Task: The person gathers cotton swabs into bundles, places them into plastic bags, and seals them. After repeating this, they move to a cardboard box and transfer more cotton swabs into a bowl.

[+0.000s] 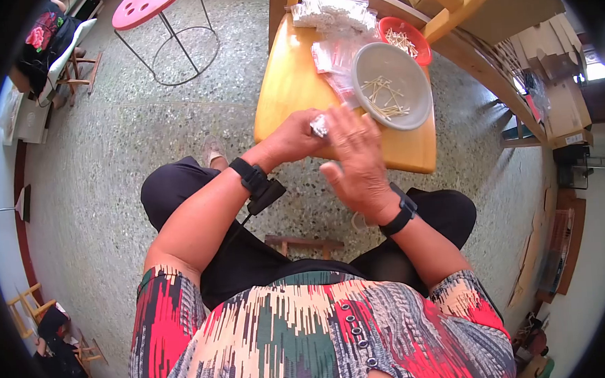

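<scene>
My left hand (296,136) is closed around a bundle of cotton swabs (319,126), whose white tips show at its right side. Flat and with fingers stretched out, my right hand (356,162) is beside the tips of that bundle. Just beyond it, a grey bowl (417,80) with loose swabs (384,99) stands on the wooden chair seat (287,87). A red bowl (424,54) behind it also contains swabs. Clear plastic bags (333,56) lie left of the grey bowl, and a pile of filled packets (334,11) is at the seat's far end.
A pink round stool (144,7) stands on the speckled floor at the upper left. Other people (45,38) sit at the left side. A wooden beam (492,83) runs along the right, with cardboard boxes (566,110) beyond it. A low wooden stool (304,244) is beneath me.
</scene>
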`<state>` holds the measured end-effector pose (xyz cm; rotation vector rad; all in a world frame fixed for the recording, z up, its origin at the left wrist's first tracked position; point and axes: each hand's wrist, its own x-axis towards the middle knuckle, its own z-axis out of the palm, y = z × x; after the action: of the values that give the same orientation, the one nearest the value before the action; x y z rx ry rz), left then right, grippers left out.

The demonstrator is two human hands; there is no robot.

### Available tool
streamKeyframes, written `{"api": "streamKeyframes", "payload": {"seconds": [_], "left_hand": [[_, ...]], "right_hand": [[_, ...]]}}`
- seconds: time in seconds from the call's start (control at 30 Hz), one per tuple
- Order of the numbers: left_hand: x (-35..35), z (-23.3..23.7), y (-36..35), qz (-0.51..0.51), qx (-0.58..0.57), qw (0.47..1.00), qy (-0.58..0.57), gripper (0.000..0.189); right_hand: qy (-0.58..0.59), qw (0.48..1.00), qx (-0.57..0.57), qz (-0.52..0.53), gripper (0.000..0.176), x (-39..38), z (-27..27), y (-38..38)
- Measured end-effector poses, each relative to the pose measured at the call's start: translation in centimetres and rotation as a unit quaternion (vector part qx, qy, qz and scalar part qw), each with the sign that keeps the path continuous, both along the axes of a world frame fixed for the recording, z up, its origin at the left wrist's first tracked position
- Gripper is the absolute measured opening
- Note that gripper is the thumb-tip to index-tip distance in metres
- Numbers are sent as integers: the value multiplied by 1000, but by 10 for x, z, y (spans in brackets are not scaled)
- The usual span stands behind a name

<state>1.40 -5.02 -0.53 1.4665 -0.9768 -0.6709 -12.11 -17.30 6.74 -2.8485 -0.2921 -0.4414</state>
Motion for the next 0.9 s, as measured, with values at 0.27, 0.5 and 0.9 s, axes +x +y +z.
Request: {"api": "streamKeyframes", "payload": {"seconds": [0.27, 0.5, 0.9], "left_hand": [[-46, 64, 24, -117, -23, 950, 290, 39], [-95, 69, 44, -187, 44, 897, 398, 54], [-93, 68, 48, -165, 55, 916, 361, 50]], "right_hand": [[127, 736, 658, -95, 34, -29, 38, -9], [104, 609, 771, -153, 16, -49, 15, -1], [26, 624, 765, -159, 17, -41, 3, 2]]}}
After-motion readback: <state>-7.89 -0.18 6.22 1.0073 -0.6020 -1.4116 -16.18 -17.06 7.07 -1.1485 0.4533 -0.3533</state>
